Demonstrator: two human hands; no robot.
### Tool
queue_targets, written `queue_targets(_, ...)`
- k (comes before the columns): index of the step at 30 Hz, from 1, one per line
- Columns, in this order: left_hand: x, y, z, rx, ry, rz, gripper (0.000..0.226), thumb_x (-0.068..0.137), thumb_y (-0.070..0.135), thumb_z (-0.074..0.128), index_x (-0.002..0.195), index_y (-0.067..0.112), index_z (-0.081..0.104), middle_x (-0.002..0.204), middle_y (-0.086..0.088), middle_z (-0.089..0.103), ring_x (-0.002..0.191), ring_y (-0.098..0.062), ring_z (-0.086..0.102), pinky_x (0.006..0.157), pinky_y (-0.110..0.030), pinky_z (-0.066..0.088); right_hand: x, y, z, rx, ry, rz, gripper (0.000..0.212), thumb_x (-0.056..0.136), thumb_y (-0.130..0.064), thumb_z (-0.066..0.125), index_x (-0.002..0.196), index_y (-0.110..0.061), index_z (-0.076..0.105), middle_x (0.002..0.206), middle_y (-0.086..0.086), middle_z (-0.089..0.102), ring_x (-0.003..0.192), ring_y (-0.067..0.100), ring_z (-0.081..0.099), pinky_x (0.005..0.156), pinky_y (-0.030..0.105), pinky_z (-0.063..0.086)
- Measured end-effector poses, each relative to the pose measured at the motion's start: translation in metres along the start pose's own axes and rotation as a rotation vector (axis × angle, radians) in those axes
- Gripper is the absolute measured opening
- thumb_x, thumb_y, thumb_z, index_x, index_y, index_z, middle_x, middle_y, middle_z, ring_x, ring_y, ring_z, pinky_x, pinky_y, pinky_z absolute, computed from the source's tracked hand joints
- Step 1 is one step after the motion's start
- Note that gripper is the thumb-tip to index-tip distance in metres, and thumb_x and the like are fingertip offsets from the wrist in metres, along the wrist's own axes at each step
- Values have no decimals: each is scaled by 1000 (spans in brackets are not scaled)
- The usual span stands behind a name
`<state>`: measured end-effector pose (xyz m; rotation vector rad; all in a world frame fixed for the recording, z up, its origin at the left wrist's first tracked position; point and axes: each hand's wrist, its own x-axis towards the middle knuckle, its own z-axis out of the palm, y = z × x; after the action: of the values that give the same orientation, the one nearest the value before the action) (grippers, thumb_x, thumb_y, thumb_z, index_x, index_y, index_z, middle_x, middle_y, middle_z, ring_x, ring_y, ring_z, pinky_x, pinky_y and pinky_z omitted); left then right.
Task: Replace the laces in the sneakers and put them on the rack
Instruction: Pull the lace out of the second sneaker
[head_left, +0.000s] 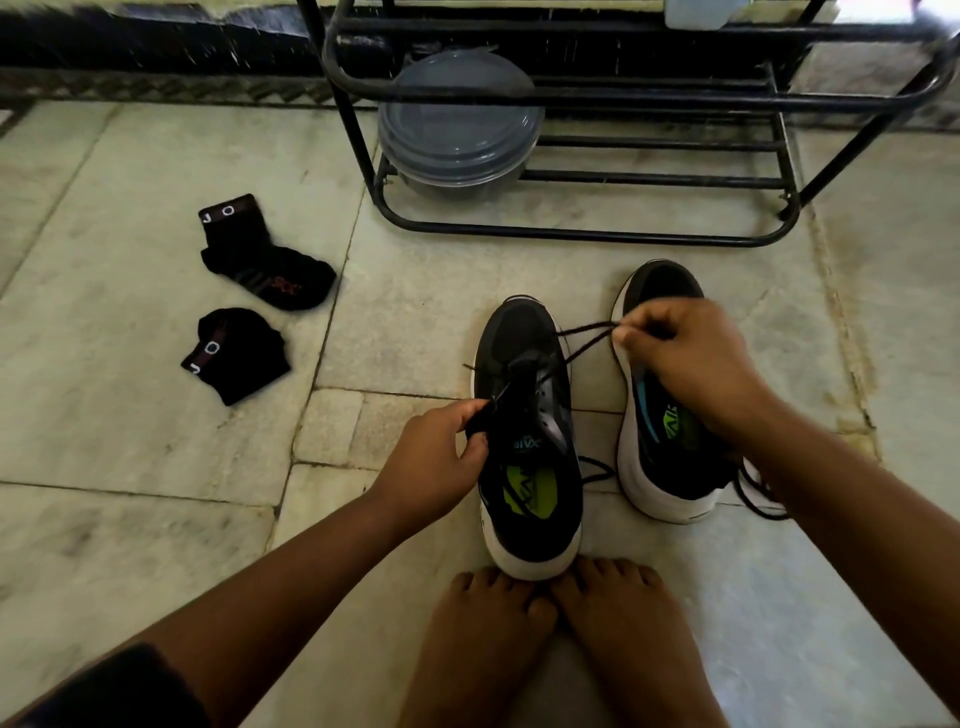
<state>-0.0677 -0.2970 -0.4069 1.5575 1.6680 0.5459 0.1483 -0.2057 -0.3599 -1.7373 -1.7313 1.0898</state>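
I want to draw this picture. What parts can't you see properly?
Head view only:
- Right sneaker: its middle is hidden under the right hand.
- Rack: its top is cut off by the picture's edge.
- Lidded tub: cloudy plastic hides any contents.
- Socks: lettering too small to read fully.

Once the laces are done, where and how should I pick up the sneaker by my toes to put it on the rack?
Judging by its pose, grip the heel collar of the near sneaker: it sits upright, opening up, heel toward your feet. Come from above and behind, fingers inside the opening, thumb on the back. That avoids the lace your left hand and right hand hold.
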Motion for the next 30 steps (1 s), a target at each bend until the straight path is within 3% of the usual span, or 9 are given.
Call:
queue_targets(4, 0, -1, 1, 0, 1, -9, 36, 93, 10, 50, 128, 18, 57, 112, 8, 65, 101, 3, 55, 79, 6, 35, 4, -5, -15, 461, 98, 102, 15, 91, -16, 59, 77, -17, 64, 75, 6, 62, 74, 19, 60, 71, 32, 51)
queue_targets(8, 1, 0, 1, 15, 7, -5, 37, 93, 9, 50, 128, 18, 58, 112, 7, 65, 100, 4, 54, 79, 6, 35, 3, -8, -4, 907, -72, 245, 19, 95, -9, 46, 80, -9, 57, 81, 8, 67, 87, 25, 68, 87, 39, 52)
queue_targets(12, 0, -1, 0, 16, 6, -6, 37, 92, 8, 50, 127, 18, 59, 108, 11, 64, 100, 2, 57, 82, 2, 38, 1, -8, 10, 1021, -277, 255, 20, 98, -9, 38, 80, -10, 46, 64, 6, 55, 58, 20, 58, 68, 40, 56)
queue_targets(15, 0, -2, 1, -3, 10, -1, 37, 92, 7, 51, 125, 19, 60, 109, 10, 66, 103, -1, 60, 90, -10, 45, 0, -4, 16, 671, -252, 165, 19, 97, -12, 45, 78, -13, 46, 60, 1, 45, 51, 13, 40, 50, 28, 41)
queue_targets(19, 1, -2, 1, -10, 10, 8, 37, 91, 7, 51, 126, 17, 59, 113, 7, 66, 107, -3, 60, 95, -19, 47, -1, 1, 6, -397, -72, -279, 11, 95, -25, 51, 88, -17, 53, 69, -3, 55, 63, 16, 55, 55, 26, 41)
queue_targets(21, 0, -1, 1, -17, 14, 14, 38, 91, 6, 51, 125, 18, 60, 111, 9, 67, 105, -2, 60, 93, -15, 46, 2, 1, -2, -658, -59, -296, 18, 95, -30, 48, 104, -16, 55, 83, 2, 60, 75, 21, 57, 62, 30, 44)
queue_targets(24, 0, 0, 1, -12, 13, 2, 37, 91, 7, 50, 125, 18, 60, 109, 10, 66, 102, 0, 60, 90, -11, 45, 2, 0, -4, -854, -106, -300, 46, 91, -41, 53, 128, -16, 47, 120, 7, 55, 110, 25, 51, 89, 38, 44)
queue_targets(26, 1, 3, 0, -9, 6, -10, 36, 90, 7, 51, 123, 19, 62, 104, 12, 66, 98, 1, 61, 88, -10, 46, -7, -6, 2, -778, -120, -369, 57, 88, -47, 56, 134, -17, 42, 128, 4, 47, 116, 22, 45, 95, 35, 40)
queue_targets(30, 10, 14, -5, 11, -9, -46, 38, 84, 7, 57, 120, 18, 63, 103, 6, 68, 98, -4, 63, 87, -18, 50, -38, -20, 28, -682, -339, -264, 38, 87, -63, 44, 89, -26, 48, 86, -7, 53, 74, 9, 54, 68, 27, 52)
